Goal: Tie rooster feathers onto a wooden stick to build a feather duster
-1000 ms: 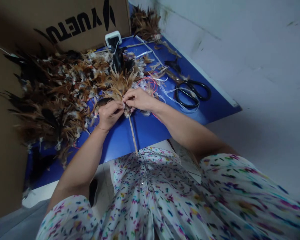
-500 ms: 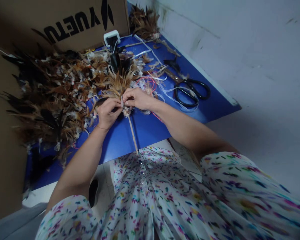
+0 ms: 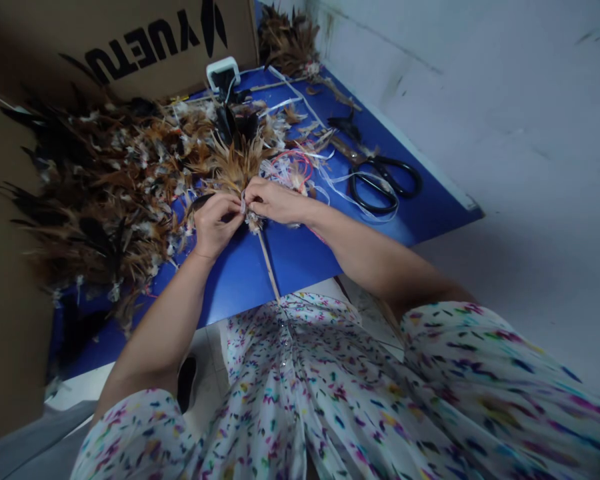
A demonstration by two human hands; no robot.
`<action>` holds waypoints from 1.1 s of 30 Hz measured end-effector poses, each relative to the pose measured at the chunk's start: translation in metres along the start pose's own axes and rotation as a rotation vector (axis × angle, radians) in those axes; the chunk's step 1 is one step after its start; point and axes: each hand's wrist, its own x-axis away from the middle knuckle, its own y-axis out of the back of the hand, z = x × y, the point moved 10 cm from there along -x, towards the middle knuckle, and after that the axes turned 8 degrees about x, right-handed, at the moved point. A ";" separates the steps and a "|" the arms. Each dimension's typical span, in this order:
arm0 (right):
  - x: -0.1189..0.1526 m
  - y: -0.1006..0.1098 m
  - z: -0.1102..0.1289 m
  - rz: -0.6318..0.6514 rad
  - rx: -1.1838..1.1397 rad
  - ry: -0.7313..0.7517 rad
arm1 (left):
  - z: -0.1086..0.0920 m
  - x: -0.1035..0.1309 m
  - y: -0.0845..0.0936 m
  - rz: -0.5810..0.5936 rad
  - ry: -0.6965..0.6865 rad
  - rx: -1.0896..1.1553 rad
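A bundle of brown and black feathers [image 3: 237, 163] is fixed round the top of a thin stick [image 3: 269, 267], whose lower end points at my waist. My left hand [image 3: 215, 220] is closed in a pinch on a whitish plastic strip [image 3: 243, 201] at the base of the feathers. From the other side my right hand [image 3: 270, 200] pinches the same strip, its fingertips almost meeting those of the left. Fluffy feather ends [image 3: 254, 223] show just below the fingers. Exactly how the strip runs between the fingertips is hidden.
Heaped feather bunches [image 3: 125, 180] cover the left of the blue table [image 3: 310, 257]. Black-handled scissors [image 3: 380, 183] lie at the right beside pink and clear strips [image 3: 300, 160]. A cardboard box [image 3: 155, 73], a white-framed object [image 3: 223, 70] and another feather bundle [image 3: 287, 40] stand behind.
Both hands stay at the base of the feathers with hardly any movement. The stick's lower end has shifted slightly right.
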 end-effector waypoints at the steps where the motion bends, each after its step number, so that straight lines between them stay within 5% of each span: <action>1: 0.000 0.000 0.000 0.000 0.006 -0.008 | 0.001 0.000 0.000 0.004 0.017 -0.007; 14: 0.000 0.002 -0.006 -0.037 -0.039 -0.093 | 0.014 0.002 -0.007 0.045 0.190 -0.052; 33: 0.001 0.006 -0.008 -0.098 -0.085 -0.094 | 0.012 0.001 -0.004 0.016 0.151 -0.033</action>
